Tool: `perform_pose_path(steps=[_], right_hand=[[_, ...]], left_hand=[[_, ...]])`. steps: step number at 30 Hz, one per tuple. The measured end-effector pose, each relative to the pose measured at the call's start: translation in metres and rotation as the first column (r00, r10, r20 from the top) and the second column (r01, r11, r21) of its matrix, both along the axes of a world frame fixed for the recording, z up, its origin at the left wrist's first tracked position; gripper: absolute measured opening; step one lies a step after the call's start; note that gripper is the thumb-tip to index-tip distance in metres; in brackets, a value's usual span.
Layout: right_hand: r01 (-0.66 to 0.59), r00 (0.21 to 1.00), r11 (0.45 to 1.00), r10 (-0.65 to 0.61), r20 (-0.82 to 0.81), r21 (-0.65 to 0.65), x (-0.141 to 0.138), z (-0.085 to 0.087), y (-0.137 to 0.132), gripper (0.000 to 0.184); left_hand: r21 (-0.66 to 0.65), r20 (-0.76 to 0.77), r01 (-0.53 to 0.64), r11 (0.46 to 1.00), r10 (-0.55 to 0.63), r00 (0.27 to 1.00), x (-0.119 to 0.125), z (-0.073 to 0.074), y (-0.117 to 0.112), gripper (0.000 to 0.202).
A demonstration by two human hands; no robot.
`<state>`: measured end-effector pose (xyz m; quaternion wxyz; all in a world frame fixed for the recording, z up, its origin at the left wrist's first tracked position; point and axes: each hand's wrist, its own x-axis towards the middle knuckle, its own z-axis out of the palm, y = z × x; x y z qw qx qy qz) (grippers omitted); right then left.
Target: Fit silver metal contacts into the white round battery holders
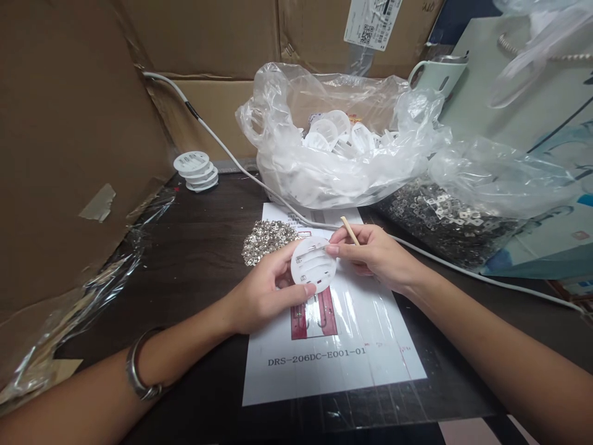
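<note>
A white round plastic disc (315, 267) with slots and small metal pieces in it is gripped at its left and lower edge by my left hand (266, 290), the thumb lying on its face. My right hand (370, 253) is closed around a thin wooden stick (349, 230) that points up and to the left. Its thumb and fingertips also meet the disc's upper right edge. Just behind my left hand lies a heap of small shiny metal clips (269, 240). A printed white sheet (333, 371) under clear film lies below both hands.
Several similar discs fill a clear plastic bag (338, 179) at the back. A short stack of discs (197, 171) stands at the far left. On the right is a bag of metal pieces (449, 216). A grey cable (231, 157) crosses the table. Cardboard (204, 37) walls the back.
</note>
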<state>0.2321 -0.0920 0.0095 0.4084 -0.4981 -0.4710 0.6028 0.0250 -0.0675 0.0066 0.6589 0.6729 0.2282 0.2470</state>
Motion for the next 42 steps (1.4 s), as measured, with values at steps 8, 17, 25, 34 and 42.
perform_pose_path(steps=[8,17,25,34,42], right_hand=[[-0.051,0.997,0.999,0.05,-0.05,-0.007,0.002,0.001,-0.002,0.025],[-0.078,0.988,0.997,0.077,-0.134,-0.003,0.002,-0.001,-0.003,0.026],[-0.114,0.975,0.993,0.106,-0.193,-0.031,0.0,0.002,-0.003,0.031],[-0.016,0.977,0.999,0.007,-0.213,-0.044,-0.002,-0.001,-0.003,0.033],[0.005,0.976,0.997,-0.021,-0.217,-0.075,-0.005,-0.004,-0.002,0.031]], left_hand=[[0.043,-0.052,0.014,0.999,-0.011,0.999,-0.002,0.003,-0.001,0.051],[0.085,-0.116,0.088,0.992,-0.078,0.99,-0.002,0.012,0.004,0.056],[0.175,-0.149,0.047,0.984,-0.02,0.989,-0.004,0.014,0.002,0.07],[0.722,0.105,-0.665,0.193,0.918,0.382,-0.064,0.027,0.133,0.069],[0.582,0.015,-0.751,0.312,0.919,0.393,-0.108,0.0,0.195,0.086]])
